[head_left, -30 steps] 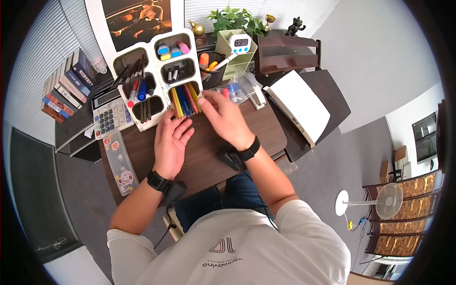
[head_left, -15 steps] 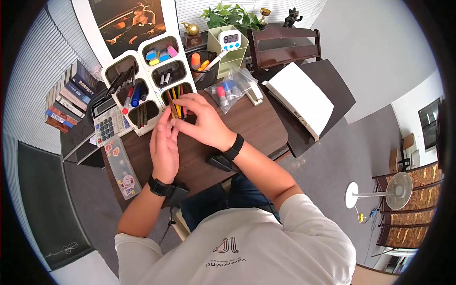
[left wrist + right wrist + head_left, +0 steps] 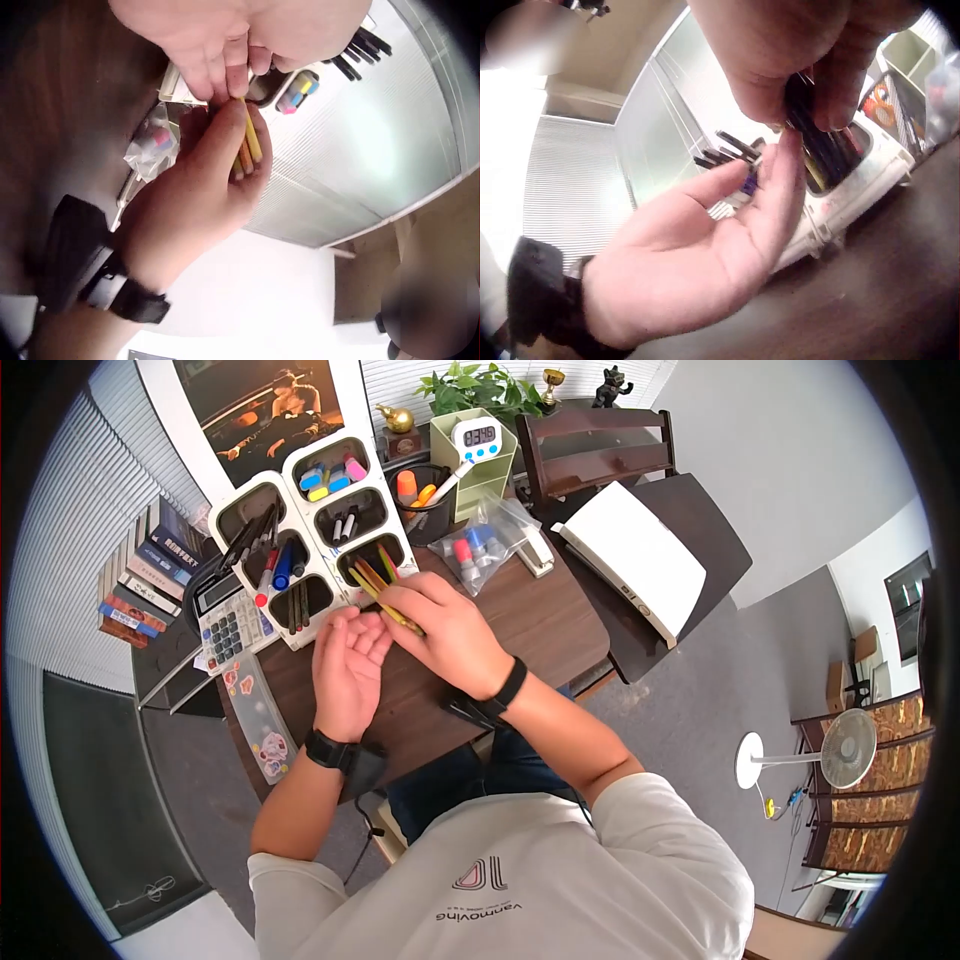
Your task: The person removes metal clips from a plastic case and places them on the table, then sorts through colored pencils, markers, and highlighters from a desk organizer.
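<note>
Above the desk, the right hand (image 3: 445, 635) grips a bundle of coloured pencils (image 3: 408, 624) whose far ends reach over the lower right compartment of the white organizer (image 3: 309, 542). In the left wrist view, yellow and orange pencils (image 3: 253, 139) lie between the thumb and fingers of the right hand (image 3: 191, 199). Palm up, the left hand (image 3: 347, 675) is just beside the bundle, its fingers loosely bent. The right wrist view has the left hand's (image 3: 705, 259) fingertips at the pencil ends; whether they touch is unclear.
Other organizer compartments hold highlighters (image 3: 328, 482), markers (image 3: 283, 563) and dark pens. Around it stand a calculator (image 3: 232, 630), a sticker-covered case (image 3: 258, 722), a mesh cup (image 3: 428, 523), a plastic bag (image 3: 480, 550) and a stapler (image 3: 535, 553). A white box (image 3: 635, 565) lies to the right.
The right hand has moved from the compartment's right edge across the pencils, gripped several, and tilted them towards the body. The left hand has turned palm up, staying near the compartment's front.
</note>
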Demonstrator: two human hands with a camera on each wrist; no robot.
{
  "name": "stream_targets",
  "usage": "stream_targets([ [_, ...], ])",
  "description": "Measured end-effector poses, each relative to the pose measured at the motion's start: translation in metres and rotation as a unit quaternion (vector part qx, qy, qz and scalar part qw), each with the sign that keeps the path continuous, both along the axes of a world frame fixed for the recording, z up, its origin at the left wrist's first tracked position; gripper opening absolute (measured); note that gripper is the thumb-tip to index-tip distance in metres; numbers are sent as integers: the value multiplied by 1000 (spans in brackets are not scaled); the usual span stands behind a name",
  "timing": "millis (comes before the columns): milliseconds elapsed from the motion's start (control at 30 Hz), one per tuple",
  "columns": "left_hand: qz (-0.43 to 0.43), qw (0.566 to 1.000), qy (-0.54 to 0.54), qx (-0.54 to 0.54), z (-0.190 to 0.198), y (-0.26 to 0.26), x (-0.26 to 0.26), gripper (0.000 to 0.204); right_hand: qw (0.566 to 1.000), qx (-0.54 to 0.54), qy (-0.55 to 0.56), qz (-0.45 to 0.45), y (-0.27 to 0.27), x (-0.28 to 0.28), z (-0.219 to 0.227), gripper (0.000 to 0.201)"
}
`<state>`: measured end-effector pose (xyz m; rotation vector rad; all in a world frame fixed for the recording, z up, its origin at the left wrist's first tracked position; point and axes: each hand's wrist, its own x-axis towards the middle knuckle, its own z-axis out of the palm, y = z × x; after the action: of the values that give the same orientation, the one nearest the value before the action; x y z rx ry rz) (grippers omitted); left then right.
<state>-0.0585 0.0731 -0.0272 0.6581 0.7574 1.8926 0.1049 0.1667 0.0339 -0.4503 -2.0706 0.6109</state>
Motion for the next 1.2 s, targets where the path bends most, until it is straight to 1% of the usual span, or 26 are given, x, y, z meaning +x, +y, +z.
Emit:
stream_targets([
  [67, -185, 973, -137, -11, -22, 1, -11, 40, 1000, 7, 7, -12, -16, 16, 2, 34],
  [100, -189, 971, -109, -101, 9, -2, 7, 48, 1000, -4, 17, -24, -27, 24, 0, 33],
  [133, -189, 970, -111, -104, 25, -5, 20, 48, 999, -17, 25, -38, -38, 33, -3, 33],
  [200, -250, 942, -187, -124, 40, -11, 39, 55, 1000, -11, 27, 4, -53, 42, -21, 34],
  [233, -272, 948, -137, -95, 42, -12, 43, 49, 1000, -9, 5, 23, -57, 46, -30, 35],
  [267, -271, 947, -138, -102, 34, -14, 43, 49, 999, -7, -15, 43, -61, 49, -36, 37],
  [333, -203, 969, -61, -128, 18, -15, 39, 38, 998, 10, -36, 59, -63, 56, -26, 39],
  [367, -160, 982, -49, -90, 19, -13, 40, 28, 995, 35, -60, 74, -60, 59, -21, 41],
  [400, -161, 982, -45, -93, 19, -12, 36, 28, 995, 33, -55, 72, -56, 64, -20, 41],
  [433, -93, 991, 90, -31, 19, -10, 31, 24, 996, 11, -34, 77, -51, 69, -19, 43],
  [467, -24, 974, 221, 33, 18, -10, 28, 21, 997, -12, -14, 81, -47, 74, -18, 44],
  [500, 1, 958, 281, 54, 22, -9, 26, 15, 998, -19, -5, 65, -40, 77, -21, 42],
  [533, -2, 958, 282, 51, 21, -6, 25, 15, 998, -34, 16, 49, -34, 77, -22, 43],
  [600, -22, 891, 450, -65, 15, 0, 24, 11, 996, -75, 40, 39, -24, 77, -25, 45],
  [633, -36, 920, 380, -90, 17, 1, 35, 13, 995, -89, 30, 42, -21, 76, -28, 53],
  [733, -23, 915, 392, -91, 12, 4, 38, 12, 992, -113, 12, 49, -22, 70, -30, 59],
  [767, -23, 918, 385, -87, 15, 3, 41, 11, 993, -102, -14, 56, -21, 71, -33, 67],
  [800, -30, 917, 387, -87, 19, 2, 46, 11, 993, -105, -11, 49, -22, 71, -34, 67],
  [867, -73, 945, 279, -154, 25, 4, 53, 9, 991, -114, -18, 63, -21, 70, -32, 70],
  [933, -95, 938, 294, -158, 27, 9, 56, 16, 987, -144, -22, 62, -22, 70, -33, 76],
  [967, -14, 892, 435, -124, 33, 11, 61, 18, 987, -150, -12, 60, -22, 70, -35, 76],
  [1000, 69, 819, 563, -84, 39, 13, 65, 21, 986, -156, -1, 58, -21, 71, -36, 76],
  [1033, 78, 806, 573, -127, 43, 13, 66, 28, 986, -155, 0, 55, -20, 72, -35, 76],
  [1067, 75, 806, 574, -123, 43, 14, 65, 28, 986, -158, -13, 58, -20, 73, -35, 75],
  [1133, 9, 770, 618, -158, 41, 14, 61, 29, 984, -166, -25, 55, -21, 74, -38, 73],
  [1200, -19, 771, 616, -158, 35, 13, 57, 32, 988, -151, 14, 29, -21, 71, -40, 71],
])
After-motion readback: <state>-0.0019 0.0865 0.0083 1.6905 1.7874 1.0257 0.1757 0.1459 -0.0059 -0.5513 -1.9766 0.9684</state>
